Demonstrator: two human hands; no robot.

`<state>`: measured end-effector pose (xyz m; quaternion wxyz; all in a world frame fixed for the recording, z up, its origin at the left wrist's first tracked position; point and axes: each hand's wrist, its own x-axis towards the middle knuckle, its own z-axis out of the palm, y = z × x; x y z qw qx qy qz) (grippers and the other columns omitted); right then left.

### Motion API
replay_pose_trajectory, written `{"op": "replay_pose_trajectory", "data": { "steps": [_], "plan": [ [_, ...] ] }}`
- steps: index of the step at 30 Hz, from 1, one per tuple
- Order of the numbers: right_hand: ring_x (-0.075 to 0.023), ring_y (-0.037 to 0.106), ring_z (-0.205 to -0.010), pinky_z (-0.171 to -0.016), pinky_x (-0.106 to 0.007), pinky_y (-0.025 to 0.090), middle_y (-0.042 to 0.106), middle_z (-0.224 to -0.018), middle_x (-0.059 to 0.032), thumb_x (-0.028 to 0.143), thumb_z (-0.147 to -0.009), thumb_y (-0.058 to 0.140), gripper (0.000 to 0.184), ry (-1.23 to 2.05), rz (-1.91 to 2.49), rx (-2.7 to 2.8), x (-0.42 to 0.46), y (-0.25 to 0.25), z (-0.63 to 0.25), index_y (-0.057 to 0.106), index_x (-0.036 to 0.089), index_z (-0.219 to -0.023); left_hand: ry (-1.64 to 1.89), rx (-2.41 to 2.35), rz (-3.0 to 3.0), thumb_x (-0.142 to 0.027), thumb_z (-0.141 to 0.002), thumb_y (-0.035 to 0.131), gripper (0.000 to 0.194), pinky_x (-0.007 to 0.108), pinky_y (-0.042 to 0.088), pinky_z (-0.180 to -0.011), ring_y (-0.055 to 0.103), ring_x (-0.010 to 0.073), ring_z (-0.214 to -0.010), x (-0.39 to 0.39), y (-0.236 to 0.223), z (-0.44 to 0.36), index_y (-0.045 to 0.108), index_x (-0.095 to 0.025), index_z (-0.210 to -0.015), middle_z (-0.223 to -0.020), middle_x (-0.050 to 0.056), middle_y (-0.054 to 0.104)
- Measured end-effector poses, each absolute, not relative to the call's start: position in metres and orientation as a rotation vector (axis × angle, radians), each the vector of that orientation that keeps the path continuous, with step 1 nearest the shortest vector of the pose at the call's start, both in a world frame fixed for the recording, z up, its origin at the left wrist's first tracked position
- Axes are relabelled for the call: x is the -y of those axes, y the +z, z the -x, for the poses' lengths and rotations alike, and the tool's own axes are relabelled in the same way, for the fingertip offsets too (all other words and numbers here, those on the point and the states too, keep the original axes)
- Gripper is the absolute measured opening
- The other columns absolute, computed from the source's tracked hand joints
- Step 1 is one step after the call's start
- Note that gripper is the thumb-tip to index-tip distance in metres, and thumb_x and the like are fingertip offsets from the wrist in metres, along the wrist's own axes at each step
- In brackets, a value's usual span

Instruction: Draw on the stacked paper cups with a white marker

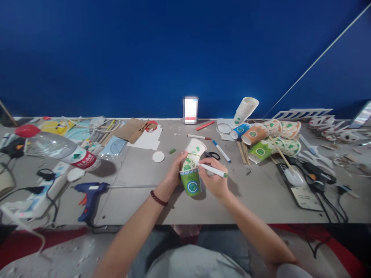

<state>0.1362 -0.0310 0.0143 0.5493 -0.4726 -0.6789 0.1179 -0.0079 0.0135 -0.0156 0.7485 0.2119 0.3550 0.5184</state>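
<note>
Near the middle of the table, my left hand (173,172) is closed around the side of several paper cups joined end to end. The lowest is a green paper cup (193,190) with a round blue emblem; a white paper cup with green leaf prints (197,146) tops the column, tilted away. My right hand (216,181) grips a white marker (213,170) with a green end, its other end by the leaf-printed middle part of the cups. Whether the tip touches the paper cannot be made out. Black-handled scissors (213,156) lie just behind my right hand.
Left: a glue gun (91,195), a tilted plastic bottle (62,148) and a power strip (43,193). Behind the cups lie a blue marker (221,151) and a lit phone (190,111). Right: stacked paper cups (257,133), wooden sticks (242,152) and a dark-edged phone (304,197).
</note>
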Motion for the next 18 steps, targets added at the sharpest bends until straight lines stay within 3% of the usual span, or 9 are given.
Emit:
{"op": "replay_pose_trajectory", "data": {
  "steps": [7,18],
  "plan": [
    [-0.0186,0.067,-0.071,-0.066,-0.032,0.055,0.07,-0.077,-0.0035,0.02,-0.082,0.059,0.004,0.285,1.141,1.597,0.0319,0.0149,-0.136,0.063,0.021,-0.083,1.165,-0.805,-0.494,-0.041,-0.071,0.076,0.028,0.029,0.046,-0.065,0.063,0.018,-0.067,-0.0137,-0.0149,0.0072,0.067,-0.016,-0.08,-0.076,0.004,0.069],
    [-0.0185,0.07,-0.075,-0.072,-0.032,0.057,0.074,-0.085,-0.0045,0.02,-0.085,0.059,0.009,0.213,1.133,1.606,0.0289,0.0135,-0.1334,0.065,0.022,-0.091,1.119,-0.742,-0.431,-0.037,-0.07,0.077,0.031,0.031,0.049,-0.071,0.067,0.0204,-0.072,-0.0131,-0.0159,0.0085,0.068,-0.017,-0.092,-0.082,0.004,0.072]
  ]
}}
